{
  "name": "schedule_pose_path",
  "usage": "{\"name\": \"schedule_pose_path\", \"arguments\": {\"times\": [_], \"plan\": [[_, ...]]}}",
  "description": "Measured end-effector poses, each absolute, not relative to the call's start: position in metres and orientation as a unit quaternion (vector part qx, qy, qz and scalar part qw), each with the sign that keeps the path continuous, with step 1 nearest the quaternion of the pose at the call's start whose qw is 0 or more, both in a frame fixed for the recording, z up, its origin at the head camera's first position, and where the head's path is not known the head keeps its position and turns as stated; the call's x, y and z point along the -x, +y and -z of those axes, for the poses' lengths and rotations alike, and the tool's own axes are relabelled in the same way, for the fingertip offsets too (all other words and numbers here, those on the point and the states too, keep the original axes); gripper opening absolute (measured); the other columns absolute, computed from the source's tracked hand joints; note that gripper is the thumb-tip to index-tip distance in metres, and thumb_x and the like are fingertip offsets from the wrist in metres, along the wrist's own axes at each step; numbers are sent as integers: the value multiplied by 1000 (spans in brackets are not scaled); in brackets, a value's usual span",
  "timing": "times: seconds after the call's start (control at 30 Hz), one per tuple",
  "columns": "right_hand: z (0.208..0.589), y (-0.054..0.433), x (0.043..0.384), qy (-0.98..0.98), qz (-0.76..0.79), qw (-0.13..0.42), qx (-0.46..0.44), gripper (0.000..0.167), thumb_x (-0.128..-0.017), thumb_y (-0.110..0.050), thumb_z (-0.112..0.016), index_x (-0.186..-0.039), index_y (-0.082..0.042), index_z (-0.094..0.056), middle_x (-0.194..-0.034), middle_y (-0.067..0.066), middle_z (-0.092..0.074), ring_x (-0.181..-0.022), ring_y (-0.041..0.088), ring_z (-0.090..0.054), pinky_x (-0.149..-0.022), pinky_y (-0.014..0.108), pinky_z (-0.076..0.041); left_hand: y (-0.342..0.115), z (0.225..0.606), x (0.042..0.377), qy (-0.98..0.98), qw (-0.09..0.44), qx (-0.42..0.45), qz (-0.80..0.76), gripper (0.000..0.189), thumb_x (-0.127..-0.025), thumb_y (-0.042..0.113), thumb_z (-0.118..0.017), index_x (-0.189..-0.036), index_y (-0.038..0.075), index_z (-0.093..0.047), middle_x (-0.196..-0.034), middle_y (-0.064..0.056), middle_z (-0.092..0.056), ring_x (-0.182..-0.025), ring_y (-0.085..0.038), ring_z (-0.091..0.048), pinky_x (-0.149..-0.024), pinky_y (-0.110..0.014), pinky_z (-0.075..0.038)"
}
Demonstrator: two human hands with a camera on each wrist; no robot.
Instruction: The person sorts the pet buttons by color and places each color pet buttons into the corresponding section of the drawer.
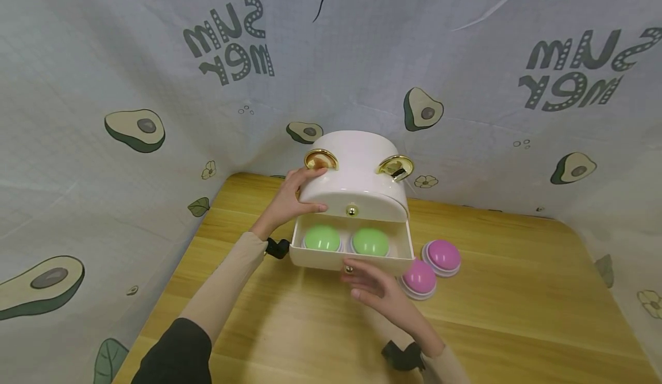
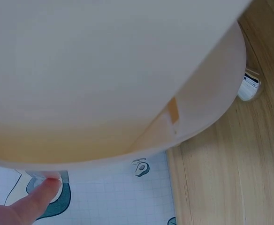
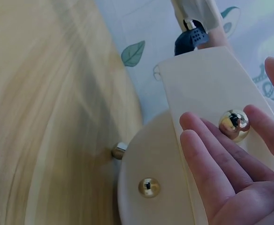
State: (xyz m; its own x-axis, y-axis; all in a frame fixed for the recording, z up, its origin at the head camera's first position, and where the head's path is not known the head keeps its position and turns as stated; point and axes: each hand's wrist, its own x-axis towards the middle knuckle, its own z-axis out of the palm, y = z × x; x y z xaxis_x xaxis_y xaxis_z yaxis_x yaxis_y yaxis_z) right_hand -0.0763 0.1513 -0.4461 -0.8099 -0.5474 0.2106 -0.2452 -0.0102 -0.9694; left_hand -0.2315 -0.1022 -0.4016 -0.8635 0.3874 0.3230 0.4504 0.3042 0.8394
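White box (image 1: pixel 357 162) on table (image 1: pixel 517 292), held at side by left grip (image 1: pixel 289 200); drawer (image 1: pixel 315 258) extended, two green domes (image 1: pixel 370 241) inside, knob (image 3: pixel 234 125) between straight, unclenched fingers (image 3: pixel 207 168) of right grip (image 1: pixel 373 286). Drawer-working step, apparently; next, probably calling for level slide.

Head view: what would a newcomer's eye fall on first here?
Probably the white box in the middle, with its shiny gold fittings at either side of the top. Next, two bright green domes side by side in its open drawer, and two pink domes on the wooden table, just right of that drawer.
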Motion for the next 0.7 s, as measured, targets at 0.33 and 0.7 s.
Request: {"name": "schedule_pose_path", "arguments": {"times": [0.33,0.7], "plan": [[444,150,93,709,654,132,229,51,-94,-2,-58,-142,-1,-42,-134,24,-50,-119,37,-52,-91,35,-47,-102,401,231,-810,30,259,525,75,-74,23,-84,-140,26,-49,-141,6,-46,-119,-21,-33,-91,-46,-37],[440,145,112,712,659,122,207,51,-94,-2,-58,-142,0,-42,-132,29,-49,-119,40,-51,-90,34,-48,-102,403,232,-814,40,268,514,76,-74,22,-84,-141,25,-49,-141,5,-45,-120,-22,-33,-91,-45,-35]]}}
